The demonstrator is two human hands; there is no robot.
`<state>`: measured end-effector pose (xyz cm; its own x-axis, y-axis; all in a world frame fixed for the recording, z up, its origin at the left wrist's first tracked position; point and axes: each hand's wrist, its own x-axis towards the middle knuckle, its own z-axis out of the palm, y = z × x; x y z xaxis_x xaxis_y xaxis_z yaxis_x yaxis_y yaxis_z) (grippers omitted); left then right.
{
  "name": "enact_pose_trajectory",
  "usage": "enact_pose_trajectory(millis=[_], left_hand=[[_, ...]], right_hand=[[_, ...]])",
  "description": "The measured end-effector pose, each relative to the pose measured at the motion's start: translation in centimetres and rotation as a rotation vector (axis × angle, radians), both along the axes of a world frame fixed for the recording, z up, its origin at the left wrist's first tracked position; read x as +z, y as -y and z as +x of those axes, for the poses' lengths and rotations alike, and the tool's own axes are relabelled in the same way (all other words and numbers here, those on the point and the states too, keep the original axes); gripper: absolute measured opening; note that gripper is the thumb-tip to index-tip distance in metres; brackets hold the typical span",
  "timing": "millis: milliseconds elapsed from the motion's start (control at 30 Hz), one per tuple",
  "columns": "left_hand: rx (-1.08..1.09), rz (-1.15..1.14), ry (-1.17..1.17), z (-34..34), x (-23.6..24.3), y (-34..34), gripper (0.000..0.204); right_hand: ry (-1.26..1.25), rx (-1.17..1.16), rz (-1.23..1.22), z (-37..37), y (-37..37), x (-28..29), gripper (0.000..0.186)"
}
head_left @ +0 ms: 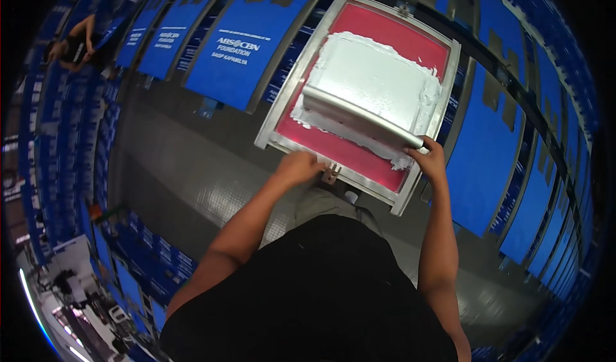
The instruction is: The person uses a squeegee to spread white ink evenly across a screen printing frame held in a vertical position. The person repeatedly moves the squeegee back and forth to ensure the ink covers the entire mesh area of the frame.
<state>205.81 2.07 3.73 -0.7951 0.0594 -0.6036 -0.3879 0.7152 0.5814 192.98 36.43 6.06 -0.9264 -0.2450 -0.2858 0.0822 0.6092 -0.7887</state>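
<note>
A metal-framed printing screen (436,67) with a red surface lies before me, spread with a thick, uneven patch of white ink (369,67). A long silver squeegee (362,117) rests across the near part of the ink. My right hand (428,153) grips the squeegee's right end, fingers wrapped round it. My left hand (301,165) has its fingers curled at the screen's near edge, left of a small metal bracket (331,173); whether they grip the frame is hard to make out.
Blue printed panels (237,22) on metal boards line both sides of the screen along a dark rail (507,83). A gray floor (167,157) lies below. A co-worker (74,48) stands at upper left among more blue panels. Equipment and lights show at lower left.
</note>
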Motion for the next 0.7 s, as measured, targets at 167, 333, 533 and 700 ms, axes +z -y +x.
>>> enact_pose_trajectory(millis=[167,333,533,700], left_hand=[[0.465,-0.34,-0.488,-7.6,-4.1,9.5,0.054],[0.621,0.147,-0.367,-8.8,-8.7,11.2,0.05],[0.611,0.332,-0.349,-6.8,-11.8,11.1,0.051],[0.528,0.526,-0.277,-8.8,-15.9,8.3,0.048]], right_hand=[[0.139,-0.228,-0.165,-2.5,0.4,-3.2,0.026],[0.229,-0.378,-0.287,-2.5,2.0,-1.9,0.029],[0.212,-0.424,-0.29,-2.0,1.0,-2.9,0.033],[0.083,-0.543,-0.16,0.4,-0.3,-3.7,0.03]])
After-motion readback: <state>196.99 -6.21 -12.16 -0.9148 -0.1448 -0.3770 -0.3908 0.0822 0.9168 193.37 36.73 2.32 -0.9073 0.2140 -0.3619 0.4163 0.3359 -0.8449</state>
